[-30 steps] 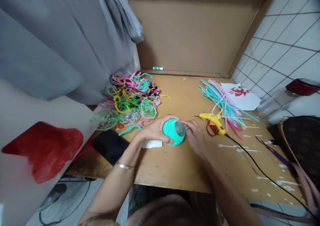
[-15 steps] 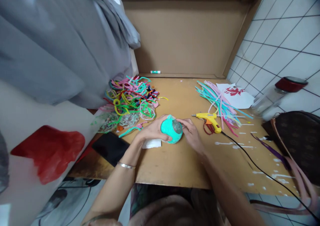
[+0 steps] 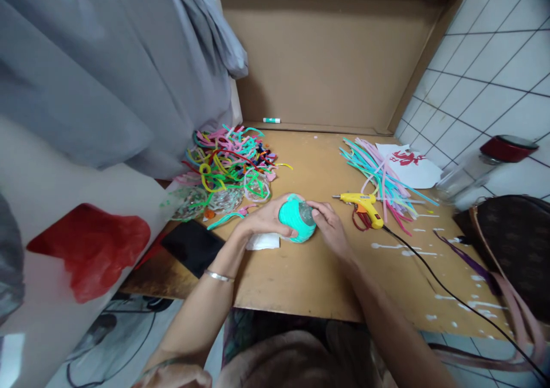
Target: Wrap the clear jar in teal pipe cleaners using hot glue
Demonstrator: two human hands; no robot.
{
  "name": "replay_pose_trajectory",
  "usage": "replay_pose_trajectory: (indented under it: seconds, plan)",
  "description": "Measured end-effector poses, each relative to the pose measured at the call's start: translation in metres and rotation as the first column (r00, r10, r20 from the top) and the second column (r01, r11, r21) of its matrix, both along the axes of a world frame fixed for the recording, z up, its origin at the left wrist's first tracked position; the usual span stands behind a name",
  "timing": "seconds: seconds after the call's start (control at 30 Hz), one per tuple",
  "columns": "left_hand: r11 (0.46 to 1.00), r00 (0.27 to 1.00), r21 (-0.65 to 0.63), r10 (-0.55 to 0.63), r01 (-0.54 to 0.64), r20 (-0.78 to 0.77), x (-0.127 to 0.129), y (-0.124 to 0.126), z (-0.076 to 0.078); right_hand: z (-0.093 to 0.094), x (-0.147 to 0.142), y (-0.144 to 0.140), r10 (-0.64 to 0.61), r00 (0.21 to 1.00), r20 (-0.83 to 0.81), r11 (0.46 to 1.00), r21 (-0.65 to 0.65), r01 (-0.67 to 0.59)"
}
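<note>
My left hand (image 3: 263, 220) cups a small round jar wrapped in teal pipe cleaner (image 3: 295, 219), tipped on its side over the wooden table (image 3: 309, 285). My right hand (image 3: 329, 227) grips the jar's bare glass end from the right, fingers on its rim. A folded white tissue (image 3: 263, 241) lies under my left hand. The yellow glue gun (image 3: 364, 206) rests just right of my right hand.
A tangle of coloured pipe cleaners (image 3: 227, 159) and clear plastic bags lie at the left. Straight pipe cleaners (image 3: 382, 176) and a white paper lie at the right. A black phone (image 3: 193, 246), a red-lidded glass jar (image 3: 485, 167), a brown bag (image 3: 511, 245) and the gun's black cord (image 3: 447, 296) edge the table.
Both hands keep hold of the teal jar; it has turned slightly, with my right fingers shifted over its glass end. The view has drifted a little.
</note>
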State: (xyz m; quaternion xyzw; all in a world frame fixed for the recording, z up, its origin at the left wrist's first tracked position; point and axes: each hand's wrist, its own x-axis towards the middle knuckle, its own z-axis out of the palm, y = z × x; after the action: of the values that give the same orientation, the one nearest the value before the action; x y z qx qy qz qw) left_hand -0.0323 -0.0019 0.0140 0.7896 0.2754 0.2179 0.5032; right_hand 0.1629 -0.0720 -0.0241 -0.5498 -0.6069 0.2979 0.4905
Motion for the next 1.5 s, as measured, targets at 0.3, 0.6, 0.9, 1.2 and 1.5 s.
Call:
replay_pose_trajectory:
  seconds: [0.3,0.6,0.9,1.2,1.5]
  plan:
    - [0.998,1.0,0.055,0.006,-0.005,-0.02,-0.002,-0.001,-0.002,0.006,-0.01,-0.007,0.015,1.0,0.004,1.0,-0.021,-0.015]
    - [0.996,0.998,0.087,0.036,-0.032,-0.046,-0.001,-0.006,0.003,0.0,-0.016,-0.008,-0.028,0.998,0.048,1.0,0.013,0.027]
    - [0.985,0.988,0.108,0.142,-0.135,-0.058,0.004,-0.006,0.004,0.019,0.02,-0.008,-0.491,0.749,0.446,0.871,0.226,0.436]
    - [0.959,0.97,0.145,0.242,-0.242,0.018,0.01,-0.006,-0.003,0.006,0.07,0.003,-0.605,0.351,0.715,0.661,0.205,0.722]
    - [0.954,0.977,0.211,0.214,-0.214,0.025,0.013,-0.002,-0.005,0.013,0.092,0.012,-0.461,0.386,0.799,0.633,-0.008,0.774]
